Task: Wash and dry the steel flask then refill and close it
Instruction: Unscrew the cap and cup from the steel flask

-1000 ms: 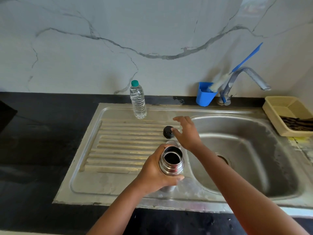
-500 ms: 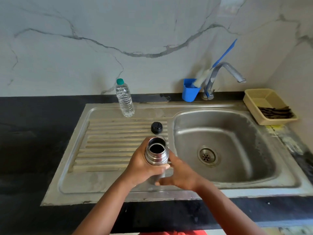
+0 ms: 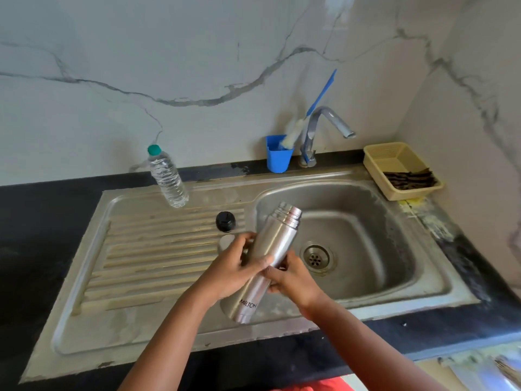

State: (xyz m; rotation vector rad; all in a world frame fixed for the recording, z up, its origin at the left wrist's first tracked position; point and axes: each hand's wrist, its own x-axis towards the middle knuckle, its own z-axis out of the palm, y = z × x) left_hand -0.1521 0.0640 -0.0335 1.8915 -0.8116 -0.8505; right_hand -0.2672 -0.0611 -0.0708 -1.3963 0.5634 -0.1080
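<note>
The steel flask [image 3: 270, 244] is uncapped and tilted, its open mouth pointing up and right over the sink basin [image 3: 366, 221]. My left hand [image 3: 231, 269] grips its middle from the left. My right hand [image 3: 290, 277] holds it from the right, lower down. The flask's black cap [image 3: 225, 221] lies on the ribbed drainboard [image 3: 158, 249], just left of the basin. A steel lid [image 3: 226, 240] sits beside it, partly hidden by my left fingers. A plastic water bottle [image 3: 167, 177] with a green cap stands at the back of the drainboard.
The tap [image 3: 324, 128] rises behind the basin, spout turned right. A blue cup [image 3: 277, 155] holding a bottle brush [image 3: 310, 111] stands left of the tap. A beige basket [image 3: 400, 170] with a dark cloth sits at the right. Black counter [image 3: 42, 235] surrounds the sink.
The flask has gone from upright to tilted with its mouth toward the basin. My right hand left the cap area and took hold of the flask. The camera view shifted.
</note>
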